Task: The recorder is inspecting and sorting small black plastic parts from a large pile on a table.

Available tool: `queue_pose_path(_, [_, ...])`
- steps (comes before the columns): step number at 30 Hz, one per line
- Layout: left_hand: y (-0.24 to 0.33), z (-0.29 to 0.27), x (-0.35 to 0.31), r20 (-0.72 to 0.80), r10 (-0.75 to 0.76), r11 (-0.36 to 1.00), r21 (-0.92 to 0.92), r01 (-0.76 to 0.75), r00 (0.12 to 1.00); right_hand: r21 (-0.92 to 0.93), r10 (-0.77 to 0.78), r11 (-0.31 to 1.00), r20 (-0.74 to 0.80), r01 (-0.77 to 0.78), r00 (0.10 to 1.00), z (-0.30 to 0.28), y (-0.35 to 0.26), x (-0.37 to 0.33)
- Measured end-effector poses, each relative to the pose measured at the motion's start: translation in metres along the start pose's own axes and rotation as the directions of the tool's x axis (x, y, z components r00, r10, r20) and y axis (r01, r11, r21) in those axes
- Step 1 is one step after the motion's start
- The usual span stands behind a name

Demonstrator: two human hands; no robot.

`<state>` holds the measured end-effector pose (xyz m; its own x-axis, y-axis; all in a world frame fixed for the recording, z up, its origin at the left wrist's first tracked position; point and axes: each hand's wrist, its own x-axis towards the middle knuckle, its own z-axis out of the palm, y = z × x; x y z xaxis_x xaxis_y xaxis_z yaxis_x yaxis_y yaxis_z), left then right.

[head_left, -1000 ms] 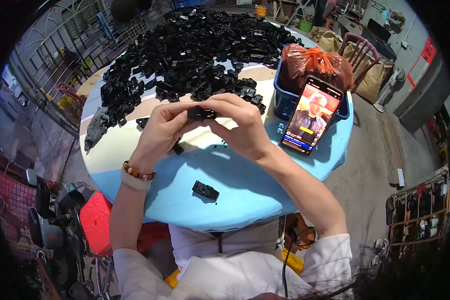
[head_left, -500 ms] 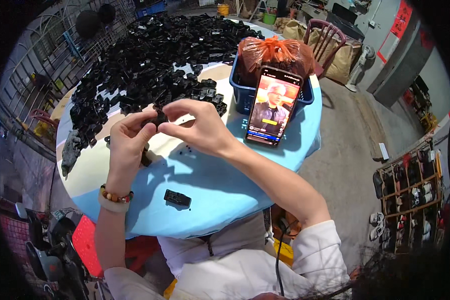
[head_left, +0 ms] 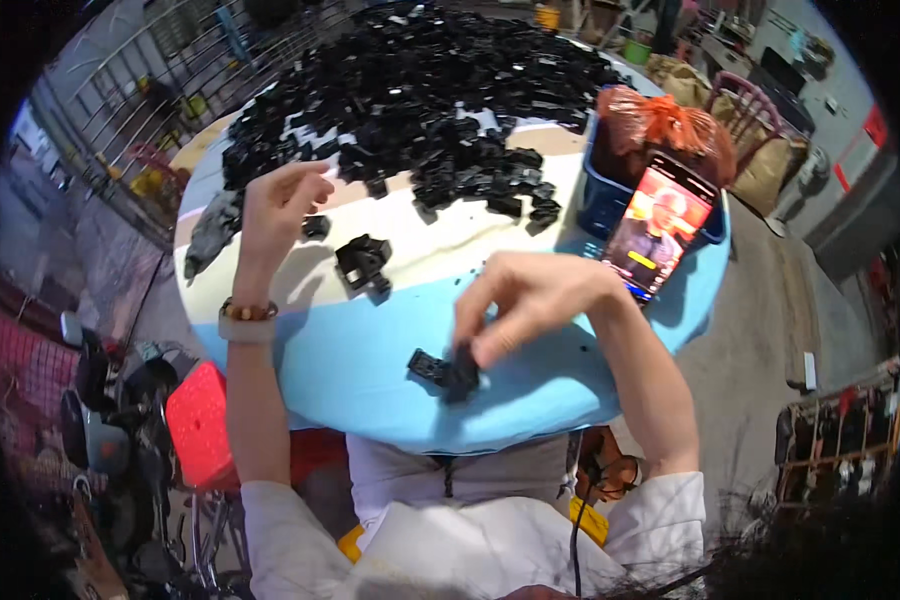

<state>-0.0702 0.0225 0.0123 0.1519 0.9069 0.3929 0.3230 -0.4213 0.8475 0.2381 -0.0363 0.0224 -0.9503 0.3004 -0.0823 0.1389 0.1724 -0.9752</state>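
My right hand pinches a black plastic part between thumb and fingers, low over the blue front of the table; motion smears it. Right beside it lies a similar black part, and whether the two touch I cannot tell. My left hand hovers near the pile's front edge, fingers loosely bent and apart, with nothing visible in them. Close to that hand sit a small black piece and a larger cluster of black parts. A large heap of black plastic parts covers the table's far side.
At the right, a blue basket holds an orange plastic bag, with a phone leaning against it. A grey lump lies at the table's left edge. A red stool stands below left.
My hands have separated. The right moved down toward me with a black part, to beside the one lying there; the left stayed near the pile and its fingers loosened. The view has shifted.
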Motion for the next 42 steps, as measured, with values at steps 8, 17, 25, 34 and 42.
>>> queue_pose_path(8, [0.013,0.005,-0.019,0.292,0.037,0.932,0.334,-0.138,0.956,-0.097,-0.021,0.993,0.417,0.067,0.909,0.040,-0.003,0.022])
queue_pose_path(17, [0.013,0.015,-0.025,0.588,0.041,0.947,0.236,-0.220,0.808,-0.607,-0.212,0.790,-0.130,0.091,0.969,0.047,0.001,0.028])
queue_pose_path(25, [0.011,0.014,-0.025,0.567,0.095,0.925,0.252,-0.283,0.818,-0.438,-0.106,0.891,0.060,0.121,0.993,0.049,-0.001,0.029])
queue_pose_path(34, [0.021,0.048,-0.028,0.376,0.162,0.949,0.193,-0.248,0.912,-0.260,-0.169,0.923,0.391,0.285,0.905,0.072,0.005,0.032])
queue_pose_path(42, [0.003,0.056,-0.024,0.213,0.078,0.992,0.084,-0.098,0.974,-0.267,-0.113,0.934,0.408,0.236,0.906,0.072,0.000,0.032])
